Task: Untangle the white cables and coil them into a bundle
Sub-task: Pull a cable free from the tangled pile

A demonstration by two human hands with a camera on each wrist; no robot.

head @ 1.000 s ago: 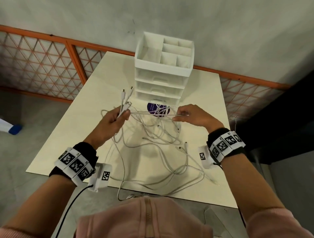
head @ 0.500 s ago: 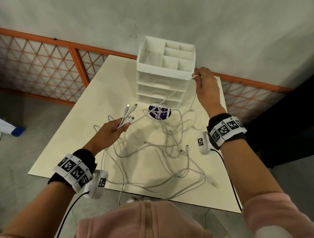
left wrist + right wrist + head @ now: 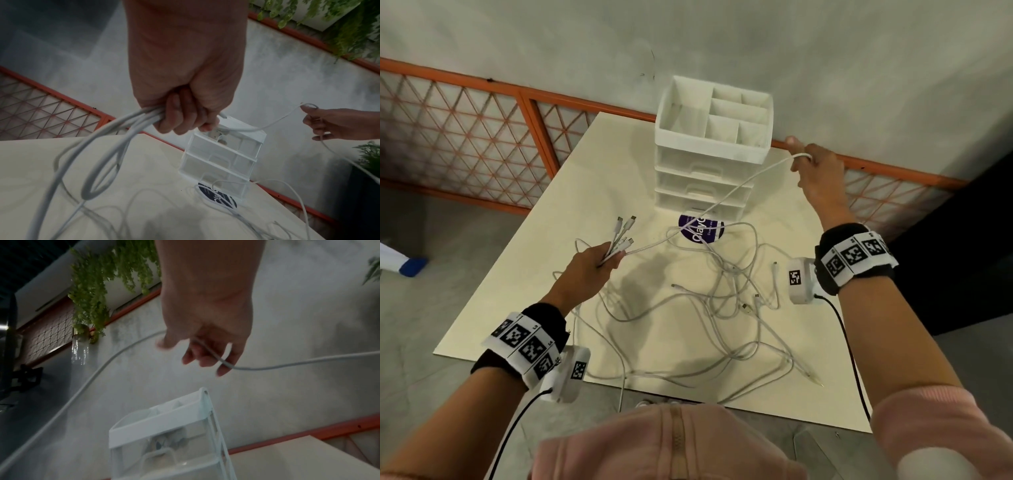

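Note:
Several white cables (image 3: pixel 722 298) lie tangled across the cream table (image 3: pixel 599 178). My left hand (image 3: pixel 606 260) grips a bunch of cable ends, their connectors (image 3: pixel 625 229) fanning out above the fist. In the left wrist view the left hand (image 3: pixel 185 116) is closed round the cable bunch (image 3: pixel 115 138). My right hand (image 3: pixel 815 168) is raised beside the drawer unit's top right corner, fingers hooked round one white cable (image 3: pixel 722 202) that stretches down to the left hand. In the right wrist view the right hand (image 3: pixel 205 345) has this cable (image 3: pixel 287 365) running across its curled fingers.
A white drawer unit (image 3: pixel 714 137) with an open compartment tray on top stands at the table's far side. A purple round sticker (image 3: pixel 700 231) lies in front of it. Some cable hangs over the near table edge. An orange mesh fence (image 3: pixel 465 130) runs behind.
My right hand has risen from the table's middle to the far right, drawing one cable out of the tangle into a stretched line. My left hand kept gripping the cable ends.

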